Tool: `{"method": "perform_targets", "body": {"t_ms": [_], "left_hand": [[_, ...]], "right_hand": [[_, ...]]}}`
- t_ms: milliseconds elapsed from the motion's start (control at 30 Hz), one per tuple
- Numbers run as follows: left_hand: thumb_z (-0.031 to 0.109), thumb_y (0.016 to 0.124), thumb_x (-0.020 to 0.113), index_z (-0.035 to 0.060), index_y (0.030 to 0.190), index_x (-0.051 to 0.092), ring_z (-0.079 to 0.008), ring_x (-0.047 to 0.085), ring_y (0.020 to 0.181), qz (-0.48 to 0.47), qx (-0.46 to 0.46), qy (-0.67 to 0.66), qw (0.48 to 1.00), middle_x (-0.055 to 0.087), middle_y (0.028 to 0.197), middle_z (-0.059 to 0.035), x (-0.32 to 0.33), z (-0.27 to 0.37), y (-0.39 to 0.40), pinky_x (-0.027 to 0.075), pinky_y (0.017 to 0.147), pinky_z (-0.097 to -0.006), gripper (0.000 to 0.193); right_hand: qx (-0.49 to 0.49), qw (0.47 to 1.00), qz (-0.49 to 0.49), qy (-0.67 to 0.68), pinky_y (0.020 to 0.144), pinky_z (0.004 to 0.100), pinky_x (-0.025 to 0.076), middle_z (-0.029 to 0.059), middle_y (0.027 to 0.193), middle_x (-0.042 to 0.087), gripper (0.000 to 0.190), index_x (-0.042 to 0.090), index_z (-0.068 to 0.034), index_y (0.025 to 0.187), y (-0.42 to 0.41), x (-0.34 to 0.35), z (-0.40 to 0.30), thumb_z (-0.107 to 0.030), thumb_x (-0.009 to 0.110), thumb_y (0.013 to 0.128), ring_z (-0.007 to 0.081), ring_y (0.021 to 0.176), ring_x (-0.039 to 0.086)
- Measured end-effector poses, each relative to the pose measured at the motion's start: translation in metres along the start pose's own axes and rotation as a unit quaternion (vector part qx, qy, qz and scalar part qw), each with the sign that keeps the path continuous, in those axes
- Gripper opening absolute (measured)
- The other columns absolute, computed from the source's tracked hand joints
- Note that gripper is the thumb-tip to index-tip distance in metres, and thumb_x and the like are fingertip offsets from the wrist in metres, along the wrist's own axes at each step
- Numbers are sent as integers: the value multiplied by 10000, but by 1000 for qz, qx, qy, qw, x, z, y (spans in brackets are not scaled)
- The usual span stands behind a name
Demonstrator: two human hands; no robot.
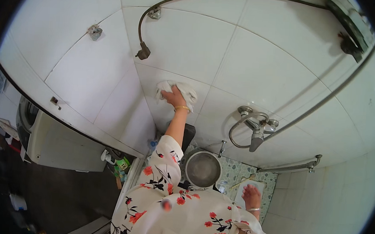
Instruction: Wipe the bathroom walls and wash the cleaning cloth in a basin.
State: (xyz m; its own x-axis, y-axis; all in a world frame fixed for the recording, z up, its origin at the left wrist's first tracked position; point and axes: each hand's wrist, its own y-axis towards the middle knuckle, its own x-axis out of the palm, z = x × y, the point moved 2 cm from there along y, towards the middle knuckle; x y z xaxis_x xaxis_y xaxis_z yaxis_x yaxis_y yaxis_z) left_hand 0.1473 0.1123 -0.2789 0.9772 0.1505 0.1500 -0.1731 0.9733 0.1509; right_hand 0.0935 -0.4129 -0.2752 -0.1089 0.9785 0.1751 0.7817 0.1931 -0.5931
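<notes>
My left hand presses a bunched white cloth against the white tiled wall, near the inside corner on the left. A yellow bangle circles that wrist, and the cloth spreads out on both sides of my fingers. Low on the right, my right hand hangs with loosely bent fingers and nothing visible in it. Beneath it on the floor lies a white fixture, partly hidden by the hand. In front of my body stands a round metal basin.
A chrome shower mixer with a hose juts from the wall. Above the cloth dangles a black cable plug. A metal pipe runs low at right. A small wall tap sits behind the basin. A washing machine stands beyond the left partition.
</notes>
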Motion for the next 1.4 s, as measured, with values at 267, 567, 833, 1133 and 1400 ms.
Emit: {"method": "perform_targets", "body": {"t_ms": [267,567,833,1133,1400], "left_hand": [[205,822,521,-115,1225,290,-346,417,1111,-112,146,-30,982,381,1235,-264,20,167,-8,325,961,-367,564],[307,890,443,39,1181,425,-278,516,980,111,-425,-453,776,502,1134,-137,53,-41,-160,433,853,-411,396],[272,923,400,147,898,540,-177,551,788,-307,-592,-397,630,568,866,-12,71,118,-173,485,717,-363,189],[290,881,467,120,854,539,-197,571,746,-331,-570,-397,638,590,834,-30,59,60,-175,491,629,-347,187],[254,842,538,94,1090,543,-232,580,865,-601,-366,-402,586,582,974,-94,15,37,-143,495,777,-393,295]], "right_hand": [[-28,997,-55,-55,552,238,461,52,795,625,123,566,-55,925,19,35,-26,-152,569,849,119,639,574],[91,995,-10,-48,555,279,474,81,806,624,158,543,-37,964,14,14,16,-91,534,816,163,650,586],[26,999,-31,-17,567,266,476,71,800,620,128,555,-36,940,52,10,5,-92,506,836,145,644,580],[8,998,-31,-52,539,222,465,52,801,628,119,563,-52,940,39,28,2,-129,557,849,109,628,577],[-324,921,-167,-141,550,220,440,32,799,608,240,525,-24,1072,29,123,-75,-154,544,871,76,629,530]]}}
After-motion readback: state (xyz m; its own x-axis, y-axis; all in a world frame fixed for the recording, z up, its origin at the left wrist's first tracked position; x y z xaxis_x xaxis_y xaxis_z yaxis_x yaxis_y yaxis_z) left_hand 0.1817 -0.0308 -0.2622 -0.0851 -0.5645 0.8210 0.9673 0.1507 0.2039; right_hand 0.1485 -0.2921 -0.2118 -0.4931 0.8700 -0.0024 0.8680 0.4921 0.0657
